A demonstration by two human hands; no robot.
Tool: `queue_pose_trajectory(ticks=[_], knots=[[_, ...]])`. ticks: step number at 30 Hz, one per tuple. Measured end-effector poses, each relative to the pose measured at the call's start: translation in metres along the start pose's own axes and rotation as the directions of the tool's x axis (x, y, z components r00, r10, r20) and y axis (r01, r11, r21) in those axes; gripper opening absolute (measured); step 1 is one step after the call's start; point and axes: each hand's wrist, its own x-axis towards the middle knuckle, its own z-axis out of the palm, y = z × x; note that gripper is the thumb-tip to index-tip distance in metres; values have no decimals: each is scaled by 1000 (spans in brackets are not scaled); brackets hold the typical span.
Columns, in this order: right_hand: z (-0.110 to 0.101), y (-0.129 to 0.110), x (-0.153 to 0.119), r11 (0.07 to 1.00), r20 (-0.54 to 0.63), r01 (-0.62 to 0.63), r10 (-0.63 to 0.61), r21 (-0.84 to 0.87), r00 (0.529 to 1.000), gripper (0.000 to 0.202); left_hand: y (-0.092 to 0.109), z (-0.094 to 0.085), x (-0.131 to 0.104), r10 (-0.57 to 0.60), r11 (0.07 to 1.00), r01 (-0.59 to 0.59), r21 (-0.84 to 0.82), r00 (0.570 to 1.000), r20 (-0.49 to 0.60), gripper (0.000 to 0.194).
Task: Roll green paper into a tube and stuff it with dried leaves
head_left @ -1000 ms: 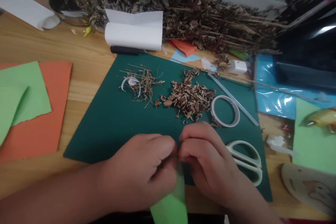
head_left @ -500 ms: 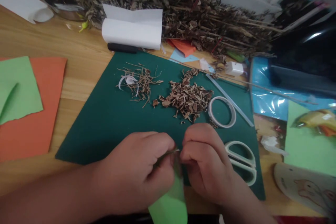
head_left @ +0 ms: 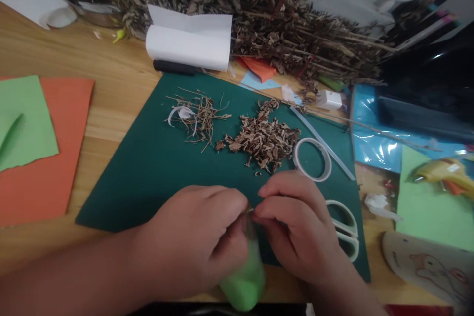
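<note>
My left hand [head_left: 203, 237] is closed around the top of a rolled piece of green paper [head_left: 244, 281], whose smooth lower end hangs below the fist at the mat's near edge. Thumb and fingertips of my right hand [head_left: 296, 222] are pinched together at the top of that roll, right beside the left fingers. Something thin and pale shows between the two hands, too small to name. Just beyond them lies a heap of dried leaves [head_left: 264, 140] on the green cutting mat [head_left: 148, 173]. White-handled scissors [head_left: 346, 227] sit partly behind my right wrist, below a tape roll [head_left: 313, 159].
Thin dry stems [head_left: 205, 121] lie left of the leaves. A clear glue stick [head_left: 322, 142] rests at the mat's right. Behind stand a white paper roll [head_left: 188, 47] and bundled dried plants [head_left: 259, 15]. A yellow glue gun [head_left: 440, 173] and printed cup [head_left: 425, 261] are at right.
My right hand's fingers have loosened a little, the index finger lifting from the others. The green paper's lower end has swung slightly to the right and now looks rounder.
</note>
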Motion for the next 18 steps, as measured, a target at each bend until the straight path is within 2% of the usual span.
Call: queue_pose_trajectory(ticks=[5, 18], knots=[[0, 1, 1, 1000, -1, 4, -4, -30, 1000, 11, 1, 0, 0, 33, 997, -33, 76, 999, 0, 19], [1, 2, 0, 997, -19, 27, -29, -73, 999, 12, 1, 0, -1, 36, 996, -36, 76, 999, -6, 17]])
